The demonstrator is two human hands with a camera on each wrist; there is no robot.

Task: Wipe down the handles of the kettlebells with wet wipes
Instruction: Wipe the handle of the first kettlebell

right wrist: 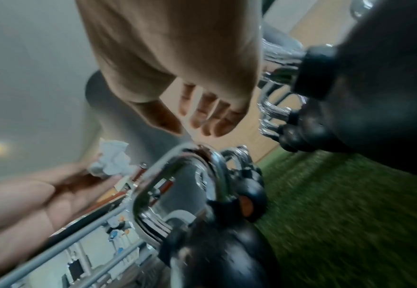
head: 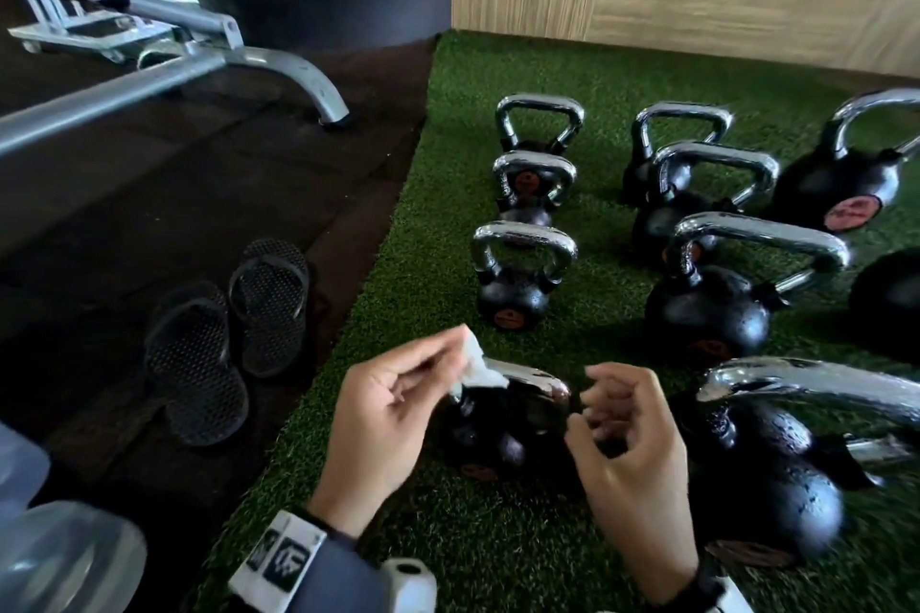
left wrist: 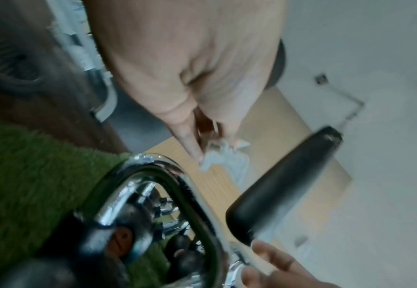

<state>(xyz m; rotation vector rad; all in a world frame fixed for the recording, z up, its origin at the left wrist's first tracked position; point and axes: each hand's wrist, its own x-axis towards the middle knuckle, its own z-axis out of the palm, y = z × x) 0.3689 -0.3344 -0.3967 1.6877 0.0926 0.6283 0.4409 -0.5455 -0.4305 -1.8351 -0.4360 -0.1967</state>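
Green artificial turf mat point(head: 438, 234), short pile, right half of the floor; its left edge runs diagonally against dark rubber gym flooring point(head: 149, 194).

On turf: black cast kettlebells with chrome handles, in rough columns.
- Left column, four deep: nearest kettlebell point(head: 503, 433), next small kettlebell with an orange base mark point(head: 515, 299), third point(head: 530, 194), farthest point(head: 540, 124).
- Middle column: large nearest kettlebell point(head: 766, 478), next point(head: 712, 314), two more behind it, partly hidden.
- Right edge: big kettlebell with a red round label point(head: 846, 179).

On rubber floor: pair of black perforated slippers point(head: 224, 339), side by side, just beside the turf edge. Grey metal machine frame foot point(head: 318, 90) rests farther back.
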